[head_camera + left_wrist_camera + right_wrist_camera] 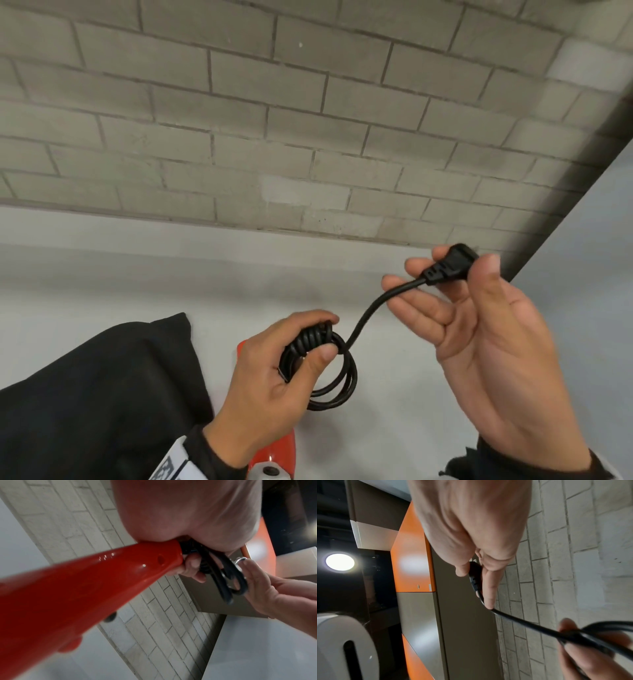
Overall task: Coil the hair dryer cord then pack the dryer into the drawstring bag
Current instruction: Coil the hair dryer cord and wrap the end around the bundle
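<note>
Left hand [274, 370] curled round the coiled black cord [329, 370] — thumb pressed over the loops, with the red hair dryer [72, 595] gripped in the same hand, its handle end against the palm. Right hand [486, 329] pinches the plug [448, 263] between thumb and fingertips, other fingers loosely spread, a short cord run curving down to the coil. Black drawstring bag [102, 394] lies on the white table [394, 428] just left of the left hand — dryer not in it.

Indoor room, likely home or workplace: brick-pattern wall [239, 113], white countertop [102, 274], orange-grey cabinets [412, 561], ceiling lamp [340, 562].
</note>
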